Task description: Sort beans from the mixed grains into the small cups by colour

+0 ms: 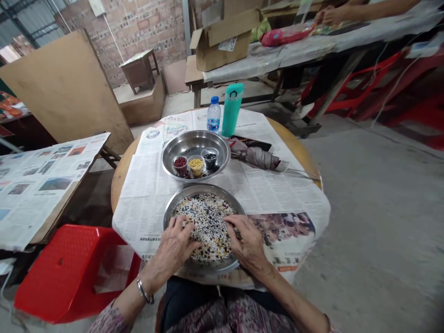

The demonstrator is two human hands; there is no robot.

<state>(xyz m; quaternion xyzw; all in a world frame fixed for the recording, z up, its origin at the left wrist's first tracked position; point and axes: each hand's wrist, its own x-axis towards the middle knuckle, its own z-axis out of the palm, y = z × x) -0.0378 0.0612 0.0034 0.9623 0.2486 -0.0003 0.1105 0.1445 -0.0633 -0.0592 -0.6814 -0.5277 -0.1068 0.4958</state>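
A steel basin (pixel 169 210) in front of me holds a mix of white rice-like grains (pixel 208 226) with dark, yellow and red beans among them. My left hand (pixel 177 241) rests at the left side of the mix, fingers bent but apart and thumb spread. Over its right side is my right hand (pixel 247 241), thumb and forefinger tips drawn close together; anything between them is too small to make out. Just behind stands a second steel basin (pixel 194 138) with three small clear cups: red beans (pixel 180 164), yellow beans (pixel 196 167) and black beans (pixel 210 159).
Newspaper (pixel 138 203) covers the round table. Behind the basins stand a water bottle (pixel 214 114) and a teal flask (pixel 232 109); a folded grey umbrella (pixel 256 155) lies at right. A red stool (pixel 69 268) is at left. Another person's hand (pixel 331 16) works at the far table.
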